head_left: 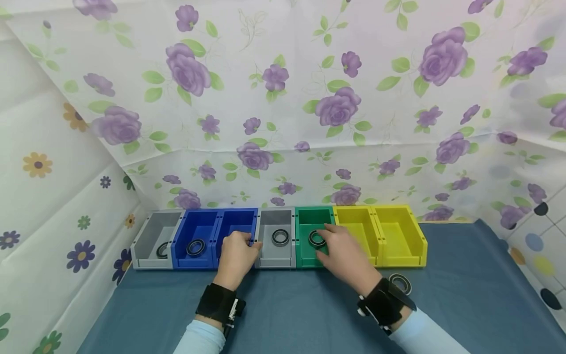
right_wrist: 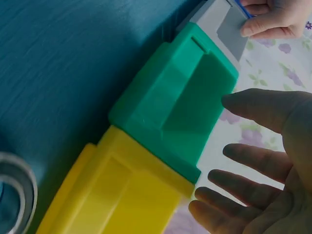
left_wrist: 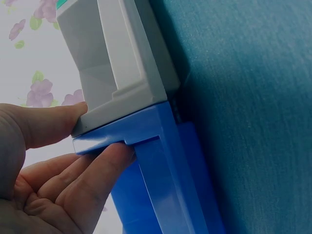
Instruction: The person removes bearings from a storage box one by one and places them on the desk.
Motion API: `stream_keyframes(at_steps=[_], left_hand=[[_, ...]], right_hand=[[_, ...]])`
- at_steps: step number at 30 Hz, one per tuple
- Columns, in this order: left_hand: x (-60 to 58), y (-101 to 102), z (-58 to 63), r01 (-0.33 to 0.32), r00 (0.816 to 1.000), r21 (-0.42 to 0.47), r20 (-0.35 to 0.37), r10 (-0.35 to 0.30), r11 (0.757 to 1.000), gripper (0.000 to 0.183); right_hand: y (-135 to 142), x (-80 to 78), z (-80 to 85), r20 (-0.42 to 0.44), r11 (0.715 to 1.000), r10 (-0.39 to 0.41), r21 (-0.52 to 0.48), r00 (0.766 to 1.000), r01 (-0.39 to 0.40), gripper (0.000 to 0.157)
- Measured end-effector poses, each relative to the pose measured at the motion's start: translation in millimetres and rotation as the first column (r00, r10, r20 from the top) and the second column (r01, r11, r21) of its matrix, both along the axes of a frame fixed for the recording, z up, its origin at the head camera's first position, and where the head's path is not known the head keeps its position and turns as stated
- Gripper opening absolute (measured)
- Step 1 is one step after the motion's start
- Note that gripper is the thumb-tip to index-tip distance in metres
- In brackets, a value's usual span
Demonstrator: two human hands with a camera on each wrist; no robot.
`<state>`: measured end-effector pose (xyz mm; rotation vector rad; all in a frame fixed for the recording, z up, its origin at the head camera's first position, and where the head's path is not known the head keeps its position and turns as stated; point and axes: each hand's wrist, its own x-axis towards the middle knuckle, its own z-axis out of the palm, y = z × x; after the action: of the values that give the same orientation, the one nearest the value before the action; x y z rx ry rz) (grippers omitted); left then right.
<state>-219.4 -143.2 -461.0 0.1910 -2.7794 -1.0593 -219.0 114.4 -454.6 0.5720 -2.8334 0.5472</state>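
My left hand is at the second blue bin. In the left wrist view its thumb lies against the grey bin and its fingers are inside the blue bin, pinching their adjoining side walls. The hand hides most of that blue bin's inside in the head view. My right hand is over the green bin, thumb and fingers spread apart with nothing between them. Beside its fingertips a ring-shaped ball bearing lies in the green bin. Another bearing lies in the middle grey bin.
The bins stand side by side in a row. Bearings also lie in the left grey bin and the first blue bin. Two yellow bins end the row at right. One bearing lies on the blue tablecloth near my right wrist.
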Motion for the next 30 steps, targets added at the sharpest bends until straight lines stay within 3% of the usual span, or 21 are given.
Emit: stream_keyframes(at_steps=[21, 30], left_hand=[[0.1, -1, 0.4, 0.004, 1.000, 0.002, -0.017, -0.004, 1.000, 0.037], [0.3, -1, -0.1, 0.001, 1.000, -0.003, -0.018, -0.001, 1.000, 0.036]], right_hand=[[-40, -18.0, -14.6, 0.084, 0.992, 0.015, 0.122, 0.996, -0.026, 0.044], [-51, -24.4, -16.2, 0.187, 0.990, -0.070, 0.133, 0.980, 0.045, 0.036]])
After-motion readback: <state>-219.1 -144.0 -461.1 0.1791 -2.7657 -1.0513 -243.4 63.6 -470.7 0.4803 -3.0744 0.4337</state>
